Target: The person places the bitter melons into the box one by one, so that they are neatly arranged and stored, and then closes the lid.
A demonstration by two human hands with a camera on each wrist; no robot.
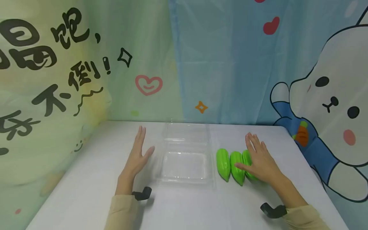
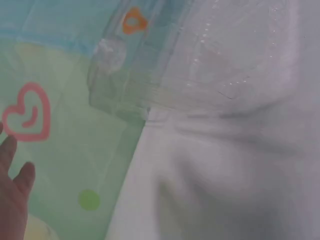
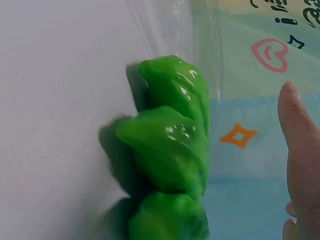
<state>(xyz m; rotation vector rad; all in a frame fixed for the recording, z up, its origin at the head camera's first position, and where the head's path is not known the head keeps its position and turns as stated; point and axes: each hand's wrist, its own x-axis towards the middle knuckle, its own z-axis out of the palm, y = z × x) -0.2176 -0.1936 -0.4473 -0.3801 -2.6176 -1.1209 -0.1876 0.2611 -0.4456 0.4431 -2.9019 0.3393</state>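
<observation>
A clear plastic box [image 1: 184,166] lies on the white table with its hinged lid [image 1: 187,132] raised at the back. To its right, three glossy green peppers stand side by side: the left one [image 1: 223,164], the middle one [image 1: 237,167] and the right one [image 1: 246,156], partly covered by my right hand [image 1: 260,161]. That hand hovers over them with fingers straight and thumb spread, holding nothing. My left hand [image 1: 136,159] is held up left of the box, fingers extended and thumb apart. In the right wrist view the peppers [image 3: 172,145] line up beside the right thumb [image 3: 297,115].
The white table [image 1: 178,207] reaches back to a printed curtain [image 1: 218,64] with a cartoon bear on the right. A dark wrist mount [image 1: 142,193] sits on the left wrist, another mount [image 1: 273,210] on the right one.
</observation>
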